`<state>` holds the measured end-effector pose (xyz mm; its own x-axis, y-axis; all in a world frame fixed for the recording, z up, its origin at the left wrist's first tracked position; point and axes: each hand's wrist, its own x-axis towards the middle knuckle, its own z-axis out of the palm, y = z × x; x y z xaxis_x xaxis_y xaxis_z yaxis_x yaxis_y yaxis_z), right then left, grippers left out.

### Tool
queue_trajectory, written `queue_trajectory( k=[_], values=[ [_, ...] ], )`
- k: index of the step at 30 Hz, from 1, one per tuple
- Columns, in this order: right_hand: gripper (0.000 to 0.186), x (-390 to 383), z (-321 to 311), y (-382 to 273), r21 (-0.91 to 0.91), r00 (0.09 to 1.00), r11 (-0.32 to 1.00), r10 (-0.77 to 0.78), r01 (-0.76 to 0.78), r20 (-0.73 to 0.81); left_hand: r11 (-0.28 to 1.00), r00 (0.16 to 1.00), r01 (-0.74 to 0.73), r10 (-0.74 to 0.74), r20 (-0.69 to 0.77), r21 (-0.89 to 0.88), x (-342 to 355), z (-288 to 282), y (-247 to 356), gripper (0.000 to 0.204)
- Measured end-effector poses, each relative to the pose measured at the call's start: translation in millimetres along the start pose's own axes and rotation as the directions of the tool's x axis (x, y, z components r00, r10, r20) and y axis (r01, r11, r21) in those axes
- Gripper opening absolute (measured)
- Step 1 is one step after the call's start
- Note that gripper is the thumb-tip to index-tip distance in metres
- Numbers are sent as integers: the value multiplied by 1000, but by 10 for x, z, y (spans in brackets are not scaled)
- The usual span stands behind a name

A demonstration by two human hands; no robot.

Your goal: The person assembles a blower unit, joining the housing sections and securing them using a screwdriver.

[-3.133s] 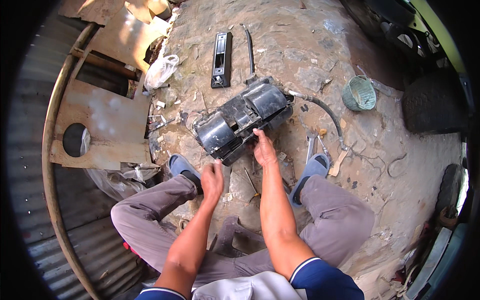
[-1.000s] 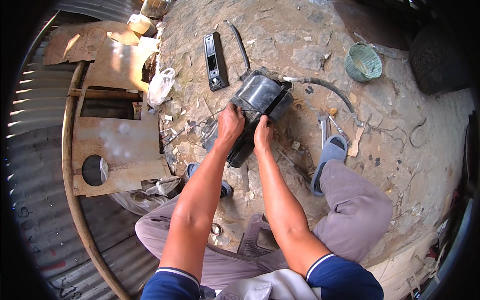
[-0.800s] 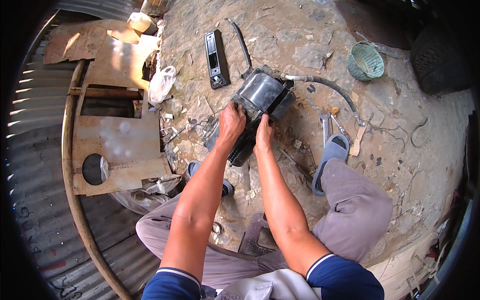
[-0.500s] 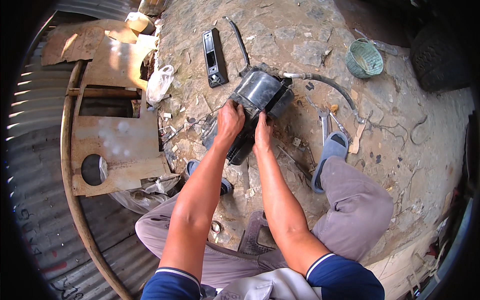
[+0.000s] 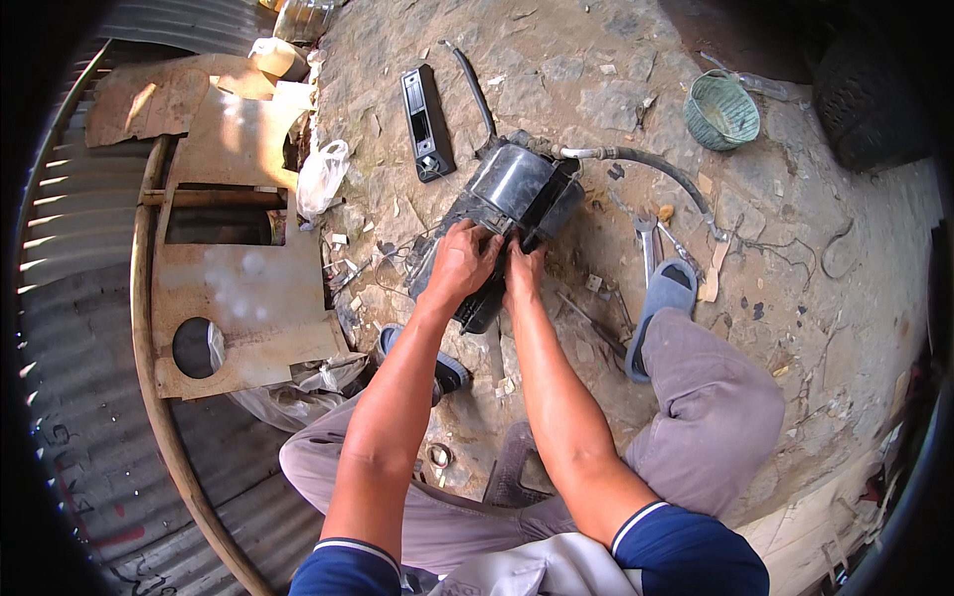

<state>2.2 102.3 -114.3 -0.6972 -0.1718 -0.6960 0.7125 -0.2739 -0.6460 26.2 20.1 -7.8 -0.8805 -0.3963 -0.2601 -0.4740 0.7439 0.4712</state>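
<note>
A black plastic unit with a shiny rounded drum housing lies tilted on the stony ground between my feet. Two hoses come off its far end: a short black hose pointing away, and a longer dark hose with a metal fitting curving right. My left hand bends its fingers over the unit's near part, just below the drum. Beside it my right hand presses closed fingers against the unit's edge. Both sets of fingertips nearly meet there, and what lies under them is hidden.
A long black plastic panel lies beyond the unit. To the right are a spanner, a green woven basket and a dark tyre. Cut-out cardboard, a wooden pole and a white plastic bag are left.
My hands have drawn closer together on the black unit. The left has shifted slightly right, and the right has slid a little nearer to me, its fingers now bent in.
</note>
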Motion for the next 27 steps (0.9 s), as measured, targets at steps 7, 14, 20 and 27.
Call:
queue_trajectory(
  k=[7,14,20,27],
  values=[
    [70,-108,11,-67,-25,999,999,44,-43,22,978,945,207,-192,-266,29,125,67,-179,28],
    [70,28,-117,104,30,994,999,35,-38,106,947,897,263,-310,-316,-185,425,-162,-237,29],
    [71,10,-73,71,68,995,997,30,-37,99,944,942,329,-330,60,28,698,-102,-550,44],
    [69,-38,-75,11,24,996,999,41,-43,75,911,906,412,-410,107,-2,925,175,-801,50]
  ],
)
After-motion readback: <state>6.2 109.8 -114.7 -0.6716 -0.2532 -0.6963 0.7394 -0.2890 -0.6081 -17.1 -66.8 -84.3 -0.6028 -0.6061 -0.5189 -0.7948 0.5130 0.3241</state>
